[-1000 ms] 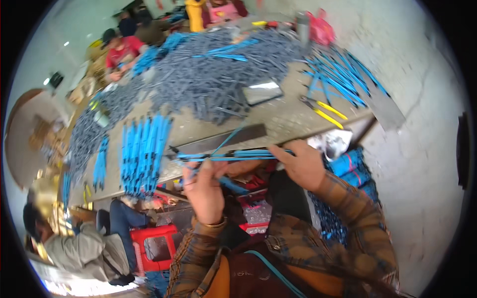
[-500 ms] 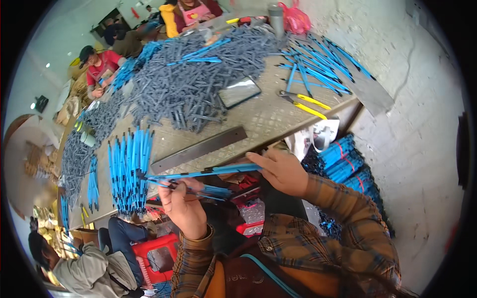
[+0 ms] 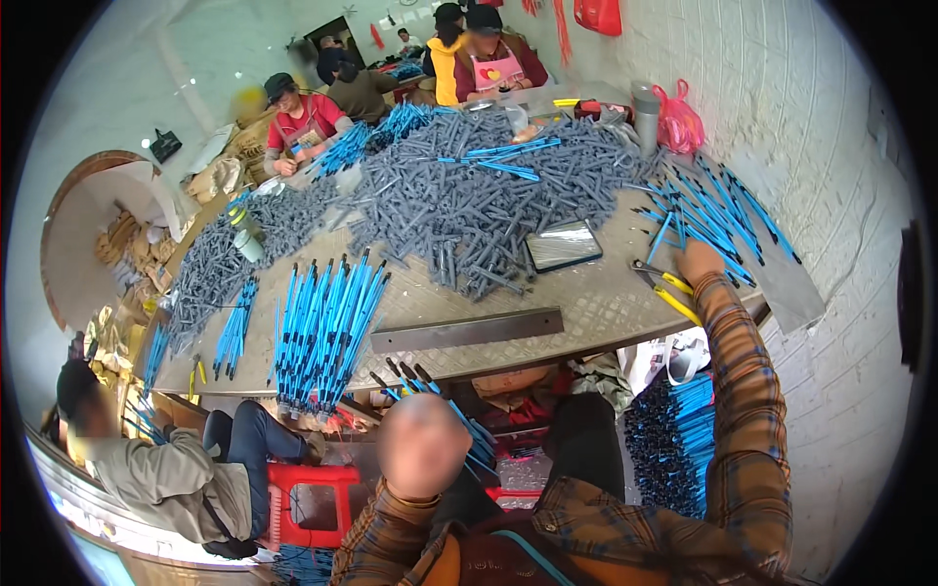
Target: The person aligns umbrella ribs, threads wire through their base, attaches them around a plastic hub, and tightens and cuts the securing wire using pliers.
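Note:
My left hand [image 3: 425,444], blurred, is at the near edge of the table. Its fingers are closed around a bundle of thin blue rods with black ends [image 3: 476,430], whose tips stick out above and beside the hand. Stretched out to the far right, my right hand [image 3: 699,262] is at the near end of a loose pile of similar blue rods [image 3: 718,210]. Its fingers point away from me and mostly cannot be made out. Just beside its wrist lie yellow-handled pliers [image 3: 674,293].
A big heap of grey plastic pieces [image 3: 469,215] covers the table's middle. Nearer are a dark metal bar [image 3: 469,330], a flat dark-framed panel [image 3: 564,245] and a stack of blue rods [image 3: 327,332]. Bundled rods [image 3: 694,420] stand below at right. Several people work around the table.
My right hand has let go of the rods at my left hand and reached far right to the loose pile. My left hand has lowered with its bundle. The view has tilted up.

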A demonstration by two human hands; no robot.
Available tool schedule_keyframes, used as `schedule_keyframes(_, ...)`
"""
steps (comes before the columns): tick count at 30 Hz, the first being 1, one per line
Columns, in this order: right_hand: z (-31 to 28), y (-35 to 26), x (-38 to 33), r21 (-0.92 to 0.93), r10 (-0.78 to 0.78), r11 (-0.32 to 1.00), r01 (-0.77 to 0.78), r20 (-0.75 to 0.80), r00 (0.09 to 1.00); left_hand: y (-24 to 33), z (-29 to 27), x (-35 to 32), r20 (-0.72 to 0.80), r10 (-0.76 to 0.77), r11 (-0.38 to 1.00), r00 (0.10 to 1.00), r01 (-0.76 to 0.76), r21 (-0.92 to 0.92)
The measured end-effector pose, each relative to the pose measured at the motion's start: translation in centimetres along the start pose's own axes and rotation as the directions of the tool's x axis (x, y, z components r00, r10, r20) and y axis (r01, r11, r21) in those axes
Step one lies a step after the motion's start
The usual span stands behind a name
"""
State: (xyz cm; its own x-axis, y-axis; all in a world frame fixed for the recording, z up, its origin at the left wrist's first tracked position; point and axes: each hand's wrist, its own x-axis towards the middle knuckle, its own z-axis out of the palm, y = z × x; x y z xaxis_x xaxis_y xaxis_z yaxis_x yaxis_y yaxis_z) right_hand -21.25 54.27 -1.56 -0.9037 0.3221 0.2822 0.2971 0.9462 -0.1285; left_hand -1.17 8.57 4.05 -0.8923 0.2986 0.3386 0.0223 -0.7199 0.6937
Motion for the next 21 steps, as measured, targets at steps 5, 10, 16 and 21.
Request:
schedule_keyframes(5, 0.0, 0.5, -0.5, 0.330, 0.108, 0.943, -0.034, -0.208, 0.972, -0.4, -0.2, 0.0, -0.214, -0.091, 0.993, 0.972, 0.106, 0.056)
schedule_keyframes(10, -5.4, -4.7, -5.0, 0.462, -0.018, 0.870, 0.170, -0.315, 0.949, -0.6, -1.7, 0.4, 0.024, -0.146, 0.972, 0.989, 0.148, -0.184)
schedule_keyframes(16, -8.4, -9.0, -12.3, 0.402, -0.352, 0.678, 0.616, -0.558, 0.752, -1.3, 1.6, 3.8, -0.218, -0.075, 0.997, 0.973, 0.067, -0.045)
schedule_keyframes(21, -9.9, -12.3, -18.3, 0.412, -0.500, 0.572, 0.709, -0.509, 0.700, -2.2, 1.3, 5.5, -0.345, 0.178, 0.982, 0.922, -0.143, 0.123)
